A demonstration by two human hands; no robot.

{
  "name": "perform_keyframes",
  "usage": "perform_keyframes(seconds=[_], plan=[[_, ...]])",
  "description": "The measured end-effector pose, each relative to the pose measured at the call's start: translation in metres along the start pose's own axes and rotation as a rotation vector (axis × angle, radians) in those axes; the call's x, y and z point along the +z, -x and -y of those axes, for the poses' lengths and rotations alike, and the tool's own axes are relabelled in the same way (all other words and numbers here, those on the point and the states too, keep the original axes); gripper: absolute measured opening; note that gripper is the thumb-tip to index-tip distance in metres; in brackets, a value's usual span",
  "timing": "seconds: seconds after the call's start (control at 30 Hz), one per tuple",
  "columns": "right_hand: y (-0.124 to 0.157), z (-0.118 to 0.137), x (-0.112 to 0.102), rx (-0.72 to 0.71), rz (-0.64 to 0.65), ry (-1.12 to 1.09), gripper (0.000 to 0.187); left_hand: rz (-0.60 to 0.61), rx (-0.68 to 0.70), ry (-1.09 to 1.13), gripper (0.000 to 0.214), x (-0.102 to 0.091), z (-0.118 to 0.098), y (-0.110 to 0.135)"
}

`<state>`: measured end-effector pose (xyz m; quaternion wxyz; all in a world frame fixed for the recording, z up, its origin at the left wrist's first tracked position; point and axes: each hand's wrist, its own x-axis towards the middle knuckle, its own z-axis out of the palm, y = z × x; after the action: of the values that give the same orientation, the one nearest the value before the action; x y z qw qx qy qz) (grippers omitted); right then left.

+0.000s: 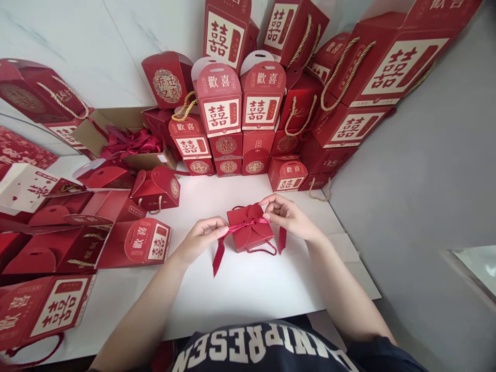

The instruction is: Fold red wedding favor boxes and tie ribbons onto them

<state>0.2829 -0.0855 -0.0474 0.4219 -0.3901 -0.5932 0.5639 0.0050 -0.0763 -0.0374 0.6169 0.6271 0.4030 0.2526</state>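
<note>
Atop red box [251, 241], ribbon [247, 224], stretched left to right

The ribboned box [252, 239] is smooth, faintly glossy card; its ribbon [219, 257] is satiny cloth; the bench [248, 292] looks smooth.

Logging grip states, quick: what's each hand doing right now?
Left hand: closed, pinching the red ribbon on one side of the knot.
Right hand: closed, pinching it on the other side.
</note>
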Motion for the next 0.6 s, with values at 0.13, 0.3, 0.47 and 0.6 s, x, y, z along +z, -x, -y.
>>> perform_keyframes(seconds=[0.13,0.3,0.47,0.6], plan=[[0.002,0.002,-0.002,-0.006,-0.010,0.020,0.028,-0.010,-0.024,0.015,0.030,-0.006,0.001,0.000],[0.005,0.004,-0.007,-0.001,-0.002,0.033,0.025,0.012,-0.029,-0.026,0.031,-0.012,-0.003,0.003],[0.010,0.004,-0.014,0.032,0.010,0.022,0.029,0.068,-0.025,-0.123,0.030,-0.019,-0.007,0.007],[0.012,0.003,-0.020,0.072,0.027,-0.005,0.034,0.072,-0.027,-0.166,0.033,-0.022,-0.008,0.006]])
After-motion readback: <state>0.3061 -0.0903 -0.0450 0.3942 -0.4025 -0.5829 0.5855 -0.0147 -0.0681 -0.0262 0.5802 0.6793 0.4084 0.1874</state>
